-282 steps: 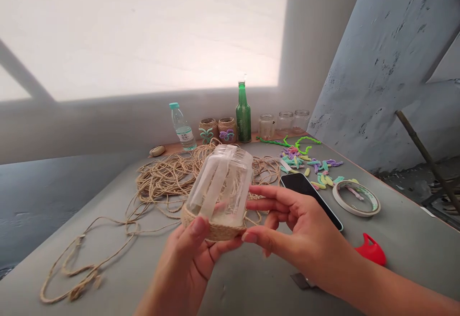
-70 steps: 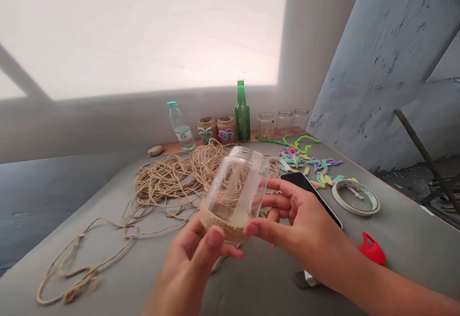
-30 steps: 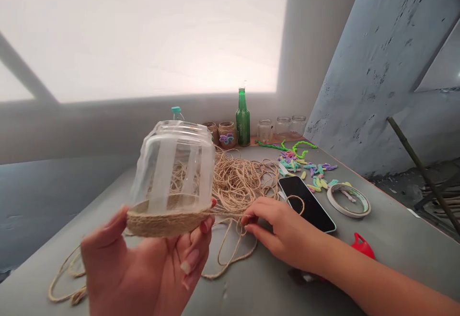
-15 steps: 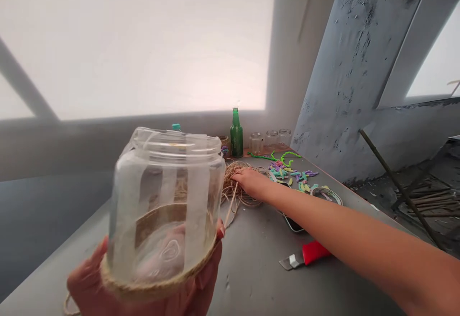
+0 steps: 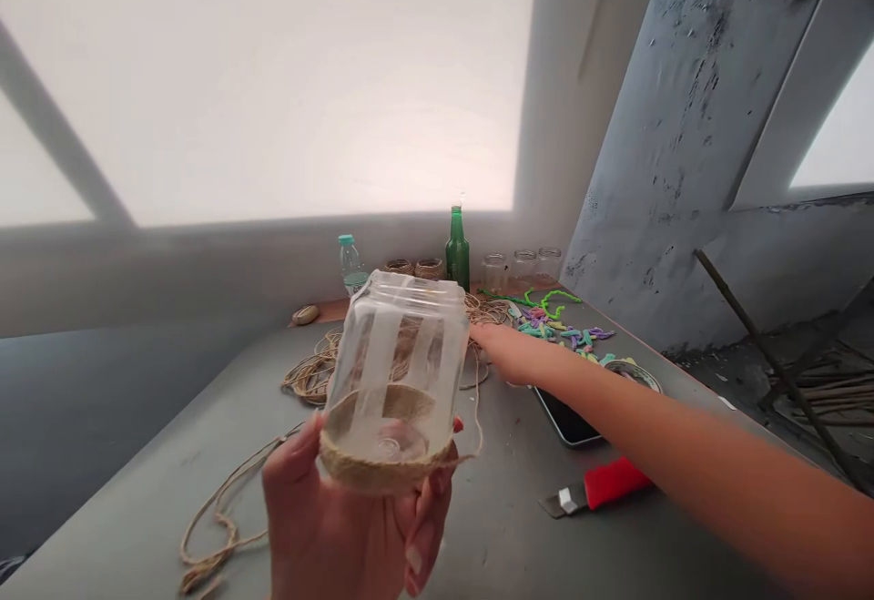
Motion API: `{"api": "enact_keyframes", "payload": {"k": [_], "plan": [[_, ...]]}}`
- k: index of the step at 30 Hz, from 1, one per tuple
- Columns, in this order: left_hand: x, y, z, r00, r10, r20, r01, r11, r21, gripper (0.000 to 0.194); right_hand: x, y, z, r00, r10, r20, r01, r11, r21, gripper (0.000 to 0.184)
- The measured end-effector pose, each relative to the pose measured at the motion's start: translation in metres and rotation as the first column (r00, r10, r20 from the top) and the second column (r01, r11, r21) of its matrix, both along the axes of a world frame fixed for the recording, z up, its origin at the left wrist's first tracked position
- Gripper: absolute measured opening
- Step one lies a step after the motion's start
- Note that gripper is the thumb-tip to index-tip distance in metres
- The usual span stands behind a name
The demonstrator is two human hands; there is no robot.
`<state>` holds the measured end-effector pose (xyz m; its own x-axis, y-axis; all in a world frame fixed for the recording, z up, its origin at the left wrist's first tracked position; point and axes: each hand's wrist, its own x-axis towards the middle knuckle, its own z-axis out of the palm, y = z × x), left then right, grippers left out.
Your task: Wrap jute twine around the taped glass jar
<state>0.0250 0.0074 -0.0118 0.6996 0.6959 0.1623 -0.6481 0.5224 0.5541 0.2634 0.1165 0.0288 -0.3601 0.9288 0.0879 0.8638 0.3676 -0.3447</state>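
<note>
While the left hand (image 5: 334, 518) grips a glass jar (image 5: 396, 345) from below, its base wrapped in twine; right hand (image 5: 512, 354) stretched out flat, holding nothing, beside loose twine (image 5: 488, 310); phone (image 5: 564, 420) by its wrist

No legible text anywhere; water bottle (image 5: 350, 265) label too small to read.

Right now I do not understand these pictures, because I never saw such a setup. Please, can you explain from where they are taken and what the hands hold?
There is no machine here: a person works with two bare hands, and the camera is worn on their head, looking forward and down. The left hand holds a glass jar with twine wound around its base. The right hand reaches toward loose jute twine on a grey table. The table also bears a phone, a red-handled utility knife and coloured pipe-cleaner pieces.
</note>
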Motion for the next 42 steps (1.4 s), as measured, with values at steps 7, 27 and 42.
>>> {"api": "enact_keyframes", "payload": {"k": [7,27,42], "plan": [[0.011,-0.003,0.029,0.974,0.227,-0.021,-0.227,0.974,0.030,0.055,0.006,-0.082,0.009,0.886,0.025,-0.464,-0.108,0.982,-0.153,0.048],[0.016,0.009,0.005,0.953,0.238,-0.186,-0.258,0.962,-0.087,0.065,-0.001,-0.102,-0.023,0.516,-0.139,-0.845,-0.340,0.872,-0.352,0.042],[0.016,0.008,-0.005,0.977,0.055,-0.207,-0.091,0.981,-0.172,0.078,0.002,-0.092,-0.025,0.447,-0.285,-0.848,-0.340,0.823,-0.456,0.035]]}}
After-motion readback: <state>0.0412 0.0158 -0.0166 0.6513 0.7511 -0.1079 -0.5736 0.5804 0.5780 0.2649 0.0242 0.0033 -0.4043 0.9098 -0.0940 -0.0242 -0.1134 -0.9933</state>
